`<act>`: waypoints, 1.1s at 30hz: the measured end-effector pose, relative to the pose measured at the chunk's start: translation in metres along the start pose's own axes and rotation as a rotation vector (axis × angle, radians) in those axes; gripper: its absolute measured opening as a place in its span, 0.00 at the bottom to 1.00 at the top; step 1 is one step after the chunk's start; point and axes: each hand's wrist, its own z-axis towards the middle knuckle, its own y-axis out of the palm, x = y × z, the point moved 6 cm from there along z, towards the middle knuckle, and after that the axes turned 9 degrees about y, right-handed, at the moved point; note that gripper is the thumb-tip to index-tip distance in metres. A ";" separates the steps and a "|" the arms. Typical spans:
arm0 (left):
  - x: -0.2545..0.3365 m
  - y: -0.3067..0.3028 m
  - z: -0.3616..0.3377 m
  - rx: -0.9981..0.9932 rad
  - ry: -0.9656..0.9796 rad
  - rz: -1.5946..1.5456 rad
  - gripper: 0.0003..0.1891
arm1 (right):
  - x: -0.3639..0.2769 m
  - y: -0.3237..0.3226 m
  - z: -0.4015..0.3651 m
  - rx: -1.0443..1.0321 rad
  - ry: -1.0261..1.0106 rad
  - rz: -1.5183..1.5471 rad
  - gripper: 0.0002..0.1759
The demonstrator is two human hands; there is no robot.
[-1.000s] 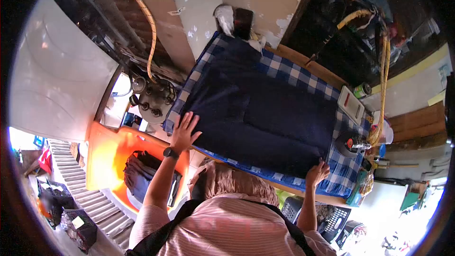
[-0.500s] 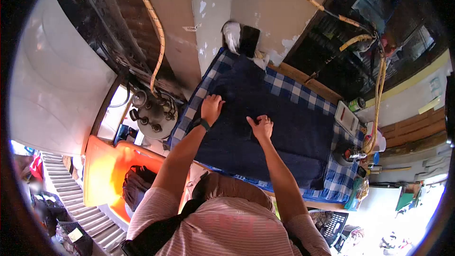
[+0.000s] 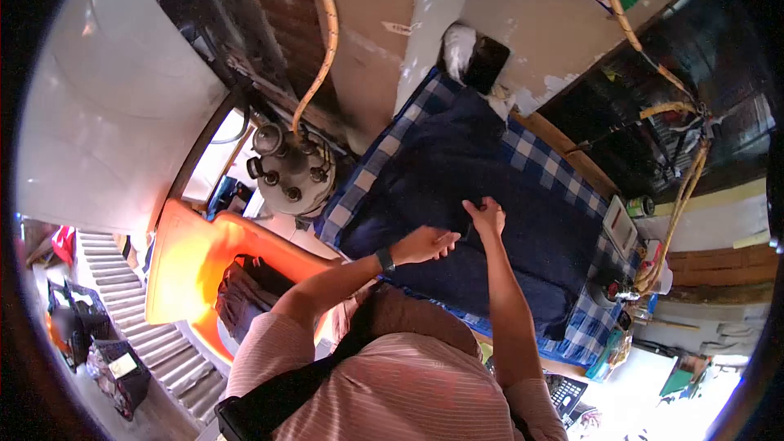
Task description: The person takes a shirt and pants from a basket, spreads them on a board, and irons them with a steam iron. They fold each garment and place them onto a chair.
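Observation:
A dark navy cloth (image 3: 408, 171), possibly a garment, is spread over a table covered in blue-and-white checked fabric (image 3: 392, 135). Above its front middle part is my left hand (image 3: 429, 245), its fingers loosely bent and pointing right; I see nothing held in them. A dark watch band (image 3: 385, 259) circles that wrist. Just right of it and a bit farther off, my right hand (image 3: 487, 219) rests at the cloth with the thumb apart from the fingers. Whether its fingertips press on the cloth cannot be made out.
A dark phone-like slab (image 3: 487, 64) leans at the table's far corner beside white material. Left of the table stand a metal tank (image 3: 290, 175) with knobs and an orange chair (image 3: 184, 265) holding dark fabric. A tablet-like object (image 3: 621, 224) lies at the right edge, near hanging hoses (image 3: 694, 180).
My left hand has moved from the cloth's left part toward me and rightward, close to my right hand. My right hand stays near the same part of the cloth. The view has shifted.

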 end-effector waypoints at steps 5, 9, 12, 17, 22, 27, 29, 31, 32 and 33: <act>-0.074 -0.039 -0.025 0.028 0.039 -0.886 0.44 | -0.058 0.009 -0.107 -0.273 -0.936 -0.135 0.09; -0.037 -0.120 -0.062 0.815 0.703 0.281 0.37 | -0.013 0.023 -0.144 0.004 -1.506 -0.231 0.20; -0.035 -0.124 -0.053 0.313 -0.415 0.182 0.26 | -0.002 0.023 -0.133 0.054 -1.378 -0.287 0.29; -0.053 -0.128 -0.046 0.732 -0.040 -0.054 0.19 | 0.016 0.025 -0.118 0.160 -1.121 -0.274 0.32; -0.072 -0.131 -0.043 1.027 0.114 -0.106 0.10 | 0.035 0.015 -0.129 0.287 -0.930 -0.329 0.31; -0.024 -0.108 -0.054 1.100 0.275 0.460 0.20 | 0.145 -0.067 -0.151 0.394 -0.663 -0.107 0.26; -0.002 -0.085 -0.056 1.073 0.254 0.815 0.23 | 0.209 -0.099 -0.150 0.465 -0.493 -0.079 0.27; 0.006 -0.050 -0.054 1.058 0.240 0.771 0.24 | 0.280 -0.122 -0.144 0.414 -0.343 -0.234 0.30; 0.008 -0.034 -0.052 1.065 0.226 0.887 0.24 | 0.326 -0.130 -0.138 0.417 -0.232 -0.228 0.33; 0.009 -0.017 -0.050 1.070 0.210 1.004 0.24 | 0.372 -0.133 -0.135 0.631 -0.026 -0.296 0.32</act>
